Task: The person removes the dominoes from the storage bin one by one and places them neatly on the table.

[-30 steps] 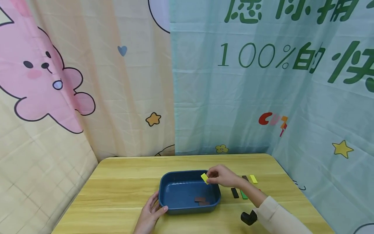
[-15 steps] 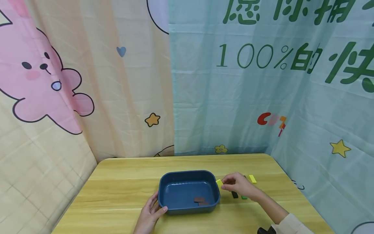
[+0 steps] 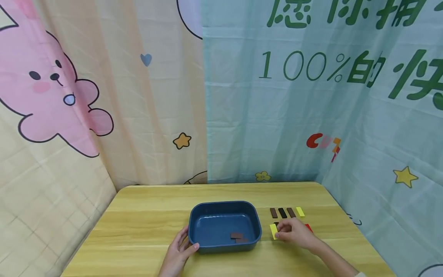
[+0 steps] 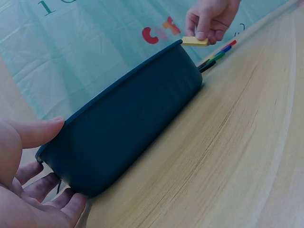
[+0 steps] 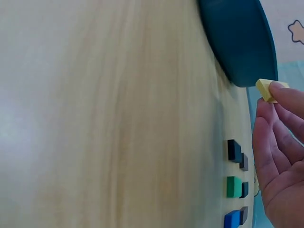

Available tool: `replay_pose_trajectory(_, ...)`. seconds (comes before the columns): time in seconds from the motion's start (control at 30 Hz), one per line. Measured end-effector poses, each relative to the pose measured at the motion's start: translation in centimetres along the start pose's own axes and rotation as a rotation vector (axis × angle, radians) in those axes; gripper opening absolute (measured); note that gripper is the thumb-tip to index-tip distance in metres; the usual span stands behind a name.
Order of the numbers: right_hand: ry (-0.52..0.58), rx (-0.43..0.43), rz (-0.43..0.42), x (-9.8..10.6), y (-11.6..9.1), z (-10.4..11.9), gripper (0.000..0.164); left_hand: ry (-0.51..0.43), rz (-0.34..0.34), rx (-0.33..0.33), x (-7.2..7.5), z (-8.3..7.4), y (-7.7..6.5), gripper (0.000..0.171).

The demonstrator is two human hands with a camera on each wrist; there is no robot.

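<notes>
A dark blue plastic tub [image 3: 221,249] stands on the table with two brown blocks [image 3: 237,235] lying inside, near its front right corner. My left hand [image 3: 177,252] grips the tub's front left corner, thumb on the rim and fingers against the outer wall, as the left wrist view shows. To the right of the tub, my right hand [image 3: 294,232] pinches a flat yellow block [image 3: 273,231] between thumb and fingers. The right wrist view shows this yellow block [image 5: 264,90] held in the air. Part of the front row of blocks is hidden behind the right hand.
Behind the right hand lies a row of blocks: a brown one [image 3: 273,212], a black one [image 3: 282,212], another brown one and a yellow one [image 3: 300,212]. A red block [image 3: 308,227] peeks out past the hand. Green [image 5: 233,187] and blue [image 5: 232,219] blocks show in the right wrist view.
My right hand has moved the yellow block from over the tub's right rim to the right and nearer me, beside the blocks. The left hand and tub have stayed put.
</notes>
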State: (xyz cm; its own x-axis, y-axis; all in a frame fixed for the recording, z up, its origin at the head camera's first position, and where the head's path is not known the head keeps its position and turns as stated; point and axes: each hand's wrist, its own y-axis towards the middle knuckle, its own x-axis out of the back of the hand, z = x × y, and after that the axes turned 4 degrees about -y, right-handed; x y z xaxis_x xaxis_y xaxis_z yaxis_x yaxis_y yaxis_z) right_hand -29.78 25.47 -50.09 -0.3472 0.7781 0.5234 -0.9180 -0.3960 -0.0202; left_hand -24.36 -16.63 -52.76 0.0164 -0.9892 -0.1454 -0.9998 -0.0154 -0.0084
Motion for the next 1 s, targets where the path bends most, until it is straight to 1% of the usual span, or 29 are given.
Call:
replay_pose_trajectory(0.1,-0.026,-0.019,-0.002,0.0,-0.5,-0.8,0.014,0.014,0.001,-0.012,0.0,0.0,0.0,0.08)
replay_pose_trajectory(0.2,-0.049,-0.027,0.008,0.0,-1.0,-1.5,0.013,0.005,0.008,-0.014,0.1,0.1,0.1,0.081)
replay_pose_trajectory(0.33,-0.033,-0.046,0.019,-0.1,-1.7,-2.1,0.013,-0.015,0.021,-0.011,0.2,0.3,0.1,0.082)
replay_pose_trajectory(0.43,-0.03,-0.066,0.013,-0.1,-2.0,-2.2,0.014,-0.015,0.019,-0.001,0.1,0.3,0.1,0.083)
replay_pose_trajectory(0.6,-0.078,-0.102,0.012,0.0,-2.3,-2.1,0.014,-0.013,0.017,0.017,0.1,0.4,0.2,0.083)
replay_pose_trajectory(0.77,-0.101,-0.14,0.014,0.2,-2.5,-1.9,0.014,-0.01,0.018,0.017,0.1,0.4,0.3,0.083)
replay_pose_trajectory(1.0,-0.136,-0.132,0.01,0.5,-2.5,-1.5,0.015,-0.012,0.011,0.002,0.1,0.3,0.3,0.082)
